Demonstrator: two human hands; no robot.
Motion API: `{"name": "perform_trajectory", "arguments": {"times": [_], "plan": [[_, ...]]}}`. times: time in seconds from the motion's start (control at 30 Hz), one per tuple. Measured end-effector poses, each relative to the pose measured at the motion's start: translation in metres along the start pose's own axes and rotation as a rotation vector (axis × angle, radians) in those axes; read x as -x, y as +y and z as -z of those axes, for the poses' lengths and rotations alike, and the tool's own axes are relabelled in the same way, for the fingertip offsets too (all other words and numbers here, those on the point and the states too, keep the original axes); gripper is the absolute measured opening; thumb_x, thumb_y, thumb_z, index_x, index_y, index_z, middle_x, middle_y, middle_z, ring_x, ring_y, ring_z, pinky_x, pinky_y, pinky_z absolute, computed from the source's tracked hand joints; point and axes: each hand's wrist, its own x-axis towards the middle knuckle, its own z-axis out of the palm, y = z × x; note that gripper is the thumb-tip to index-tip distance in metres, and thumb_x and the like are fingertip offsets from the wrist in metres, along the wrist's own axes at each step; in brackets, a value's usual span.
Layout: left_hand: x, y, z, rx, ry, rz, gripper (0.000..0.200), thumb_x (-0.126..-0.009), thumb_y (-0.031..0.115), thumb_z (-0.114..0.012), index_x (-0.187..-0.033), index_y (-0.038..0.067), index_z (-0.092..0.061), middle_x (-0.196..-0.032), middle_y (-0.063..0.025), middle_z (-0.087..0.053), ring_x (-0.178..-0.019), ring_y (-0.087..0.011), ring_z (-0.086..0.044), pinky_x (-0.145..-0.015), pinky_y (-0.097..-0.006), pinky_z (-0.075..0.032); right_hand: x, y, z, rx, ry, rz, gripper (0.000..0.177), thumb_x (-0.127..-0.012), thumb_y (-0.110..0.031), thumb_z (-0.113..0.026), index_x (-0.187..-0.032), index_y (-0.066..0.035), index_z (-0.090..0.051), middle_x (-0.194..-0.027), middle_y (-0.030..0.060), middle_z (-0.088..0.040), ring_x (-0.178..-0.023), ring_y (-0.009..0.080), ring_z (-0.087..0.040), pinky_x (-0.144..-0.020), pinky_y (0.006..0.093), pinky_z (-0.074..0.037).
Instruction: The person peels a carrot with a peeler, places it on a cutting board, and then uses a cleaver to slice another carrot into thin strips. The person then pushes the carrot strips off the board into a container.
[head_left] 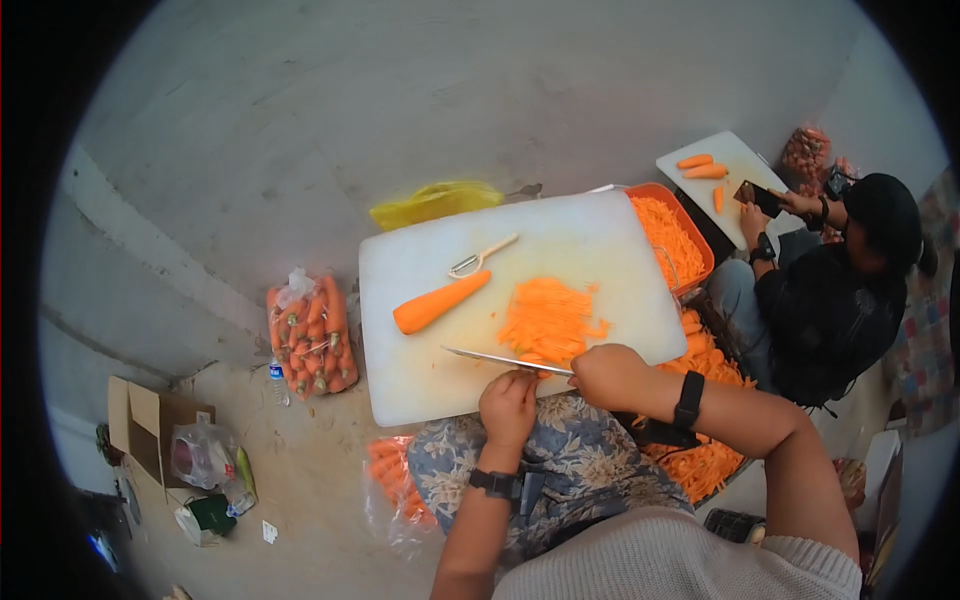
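Observation:
A white cutting board (590,235) rests on my lap. My right hand (607,375) grips the handle of a long knife (495,358), its blade lying flat across the board's near edge. My left hand (508,405) has its fingers curled at the blade near a small bit of carrot. A pile of carrot strips (548,320) lies just beyond the knife. A whole peeled carrot (438,302) and a peeler (482,256) sit at the board's left middle.
An orange crate of cut carrot (690,225) stands at the board's right, more strips below it (705,465). Bagged carrots (312,335) lie on the floor at left. Another person (830,290) cuts carrots on a second board (735,165). A yellow bag (435,202) lies behind.

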Motion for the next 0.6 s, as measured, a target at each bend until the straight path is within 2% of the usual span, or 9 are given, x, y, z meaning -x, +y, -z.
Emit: {"name": "perform_trajectory", "arguments": {"times": [0.1, 0.17, 0.27, 0.37, 0.47, 0.6], "plan": [[0.001, -0.003, -0.002, 0.014, 0.041, -0.044, 0.008, -0.074, 0.005, -0.074, -0.082, 0.005, -0.071, -0.081, -0.0093, -0.068, -0.074, -0.0283, -0.066, -0.068, -0.0366, -0.053, -0.007, 0.000, 0.004, 0.024, -0.088, -0.024, 0.029, -0.088, -0.029, -0.062, -0.081, -0.002, -0.067, -0.072, 0.0177, -0.066, -0.070, 0.0351, -0.066, -0.063, 0.0457, -0.051], [0.001, -0.003, -0.003, -0.006, 0.040, -0.035, 0.008, -0.074, 0.005, -0.072, -0.082, 0.007, -0.071, -0.083, -0.0081, -0.068, -0.077, -0.0276, -0.066, -0.068, -0.0371, -0.053, -0.008, -0.001, 0.006, -0.058, -0.059, -0.079, 0.022, -0.084, -0.022, -0.066, -0.081, -0.001, -0.069, -0.075, 0.0210, -0.066, -0.073, 0.0360, -0.067, -0.065, 0.0448, -0.052], [0.002, -0.004, -0.004, 0.028, 0.073, 0.030, 0.008, -0.075, 0.005, -0.072, -0.083, 0.007, -0.072, -0.083, -0.0084, -0.068, -0.076, -0.0277, -0.066, -0.068, -0.0364, -0.053, -0.011, -0.001, -0.014, -0.125, -0.001, -0.140, 0.021, -0.083, -0.022, -0.066, -0.080, -0.001, -0.070, -0.076, 0.0207, -0.066, -0.073, 0.0360, -0.067, -0.065, 0.0447, -0.052], [0.000, -0.006, -0.006, 0.013, 0.087, 0.024, 0.008, -0.076, 0.005, -0.071, -0.084, 0.007, -0.072, -0.083, -0.0089, -0.068, -0.075, -0.0278, -0.067, -0.068, -0.0357, -0.054, -0.008, 0.003, -0.032, -0.183, 0.126, -0.114, 0.019, -0.082, -0.020, -0.066, -0.081, -0.001, -0.070, -0.077, 0.0206, -0.067, -0.073, 0.0360, -0.067, -0.065, 0.0447, -0.052], [0.001, -0.007, -0.005, 0.022, 0.101, 0.001, 0.007, -0.077, 0.006, -0.072, -0.084, 0.007, -0.072, -0.082, -0.0093, -0.068, -0.075, -0.0278, -0.067, -0.068, -0.0354, -0.054, -0.012, -0.003, -0.020, -0.122, 0.051, -0.056, 0.026, -0.086, -0.025, -0.064, -0.080, 0.000, -0.069, -0.074, 0.0209, -0.066, -0.073, 0.0372, -0.066, -0.064, 0.0453, -0.052], [0.001, -0.007, -0.003, -0.002, 0.095, 0.016, 0.007, -0.077, 0.006, -0.072, -0.084, 0.006, -0.072, -0.083, -0.0093, -0.068, -0.076, -0.0279, -0.067, -0.069, -0.0357, -0.054, -0.022, -0.009, -0.018, -0.046, 0.068, 0.011, 0.021, -0.084, -0.021, -0.065, -0.080, 0.000, -0.069, -0.076, 0.0209, -0.067, -0.074, 0.0368, -0.067, -0.064, 0.0452, -0.052]]}}
